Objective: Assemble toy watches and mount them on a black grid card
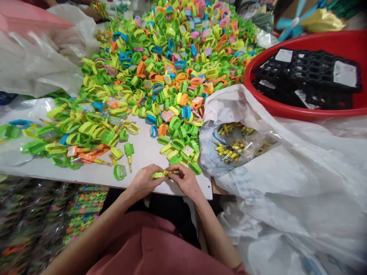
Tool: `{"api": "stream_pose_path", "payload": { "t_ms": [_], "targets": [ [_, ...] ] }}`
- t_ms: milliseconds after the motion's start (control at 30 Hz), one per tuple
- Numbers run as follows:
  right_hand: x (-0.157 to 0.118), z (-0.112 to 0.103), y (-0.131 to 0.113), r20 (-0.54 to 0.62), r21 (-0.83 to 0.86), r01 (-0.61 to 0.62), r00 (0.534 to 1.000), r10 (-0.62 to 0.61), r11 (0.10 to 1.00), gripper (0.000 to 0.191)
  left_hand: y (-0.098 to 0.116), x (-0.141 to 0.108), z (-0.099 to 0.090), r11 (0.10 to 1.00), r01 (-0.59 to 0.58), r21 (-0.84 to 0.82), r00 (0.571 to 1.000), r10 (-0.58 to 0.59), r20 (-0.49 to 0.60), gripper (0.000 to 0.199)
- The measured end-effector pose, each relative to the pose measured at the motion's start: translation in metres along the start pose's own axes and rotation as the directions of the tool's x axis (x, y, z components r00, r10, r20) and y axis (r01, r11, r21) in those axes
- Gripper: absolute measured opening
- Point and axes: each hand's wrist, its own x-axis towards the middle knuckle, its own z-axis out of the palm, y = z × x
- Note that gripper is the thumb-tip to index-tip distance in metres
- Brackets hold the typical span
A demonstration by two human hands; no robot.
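Pinching yellow-green band [158, 175] in left hand [145, 180], with fingers closed down on it. Gripping thin yellow tube [172, 172] in right hand [185, 179], fingertips nearly together. Tube end right up at the band; can't tell if seated. Both at near edge of white counter [146, 147].

Containers:
- White bag [222, 98], just right of right hand: mouth gaping, more yellow tubes [229, 156] inside, partly under clear plastic. Can't see how deep.
- Red tub [289, 104], behind bag: black openwork pieces [312, 68] inside, stacked and tilted, with white labels [345, 73] on some.
- Translucent bag [43, 61], far left: slumped beside the heap, contents not readable.

Loose on counter: big mixed-color band heap [172, 68] ahead; smaller, mostly green pile [88, 131] to the left, some with tubes attached.
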Motion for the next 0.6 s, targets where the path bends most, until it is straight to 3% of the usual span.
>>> {"api": "stream_pose_path", "payload": {
  "t_ms": [233, 333, 400, 500, 600],
  "targets": [
    [0.002, -0.003, 0.000, 0.053, -0.104, 0.117, 0.992, -0.112, 0.988, 0.014, 0.005, 0.002, -0.002, 0.996, 0.042, 0.076, 0.994, -0.049, 0.095, 0.023],
    [-0.004, -0.005, -0.004, 0.087, -0.162, 0.127, 0.990, -0.114, 0.979, 0.012, 0.000, -0.004, 0.007, 0.985, 0.049, 0.165, 0.993, -0.065, 0.095, 0.022],
    [-0.009, -0.008, -0.009, 0.156, -0.191, 0.099, 0.985, -0.070, 0.977, 0.011, -0.004, -0.011, 0.020, 0.978, 0.010, 0.208, 0.997, -0.025, 0.069, 0.022],
    [-0.012, -0.013, -0.020, 0.262, -0.172, 0.067, 0.965, -0.020, 0.983, 0.013, -0.007, -0.020, 0.036, 0.955, -0.132, 0.266, 0.991, 0.123, 0.050, 0.023],
    [-0.005, -0.024, -0.028, 0.304, -0.131, 0.091, 0.952, -0.047, 0.987, 0.014, 0.000, -0.019, 0.020, 0.920, -0.220, 0.324, 0.975, 0.217, 0.045, 0.022]
  ]
}}
